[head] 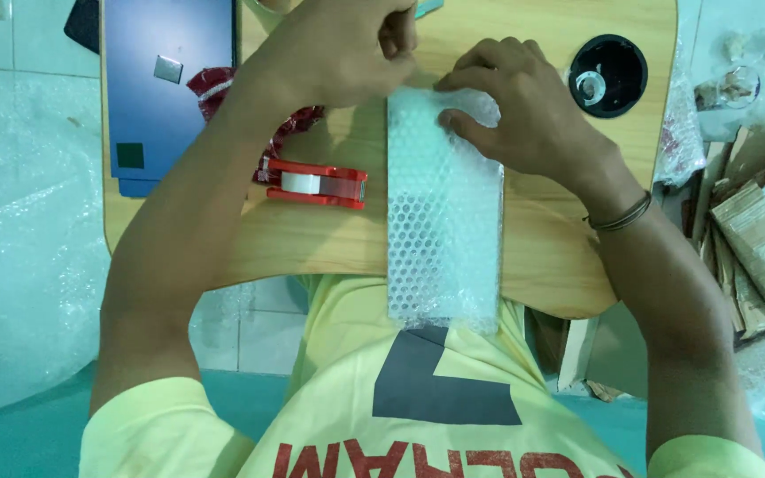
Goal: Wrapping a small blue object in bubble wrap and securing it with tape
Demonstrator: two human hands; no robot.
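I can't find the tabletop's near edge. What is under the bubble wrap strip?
The bubble wrap strip lies on the wooden lap table; its near end overhangs onto the yellow shirt. Both hands press its far end; anything wrapped there is hidden.

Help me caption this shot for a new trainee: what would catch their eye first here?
A long strip of bubble wrap runs down the middle of the wooden table, its near end hanging over the edge. Both hands pinch its far end: the left hand above, the right hand pressing on it. A red tape dispenser lies just left of the strip.
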